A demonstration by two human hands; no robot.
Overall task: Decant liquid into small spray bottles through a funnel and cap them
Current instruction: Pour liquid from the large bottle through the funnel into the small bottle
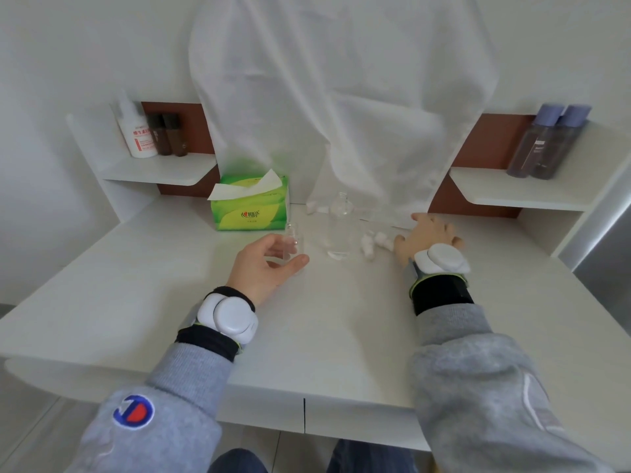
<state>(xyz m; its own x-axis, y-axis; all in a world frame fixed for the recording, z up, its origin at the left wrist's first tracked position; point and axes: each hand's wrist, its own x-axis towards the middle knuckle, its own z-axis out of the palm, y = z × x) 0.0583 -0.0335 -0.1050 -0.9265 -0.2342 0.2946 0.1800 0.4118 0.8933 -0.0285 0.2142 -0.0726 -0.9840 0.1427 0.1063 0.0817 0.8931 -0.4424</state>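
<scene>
A small clear spray bottle [293, 238] stands uncapped on the white table [324, 319], left of centre. My left hand [269, 264] curls around it, with the thumb in front and the fingers behind. To its right stands a taller clear bottle [339, 227], open at the neck, with clear liquid in its base. Several small white pieces [374, 242], which look like caps or cotton, lie right of the tall bottle. My right hand [426, 235] lies palm down beside them with the fingers spread and nothing in it. I see no funnel.
A green tissue pack [251, 206] stands behind the small bottle. A white cloth [341, 97] hangs at the back. The left shelf [160, 172] carries a white bottle and two brown ones. The right shelf [519, 192] holds two purple-capped bottles [546, 141].
</scene>
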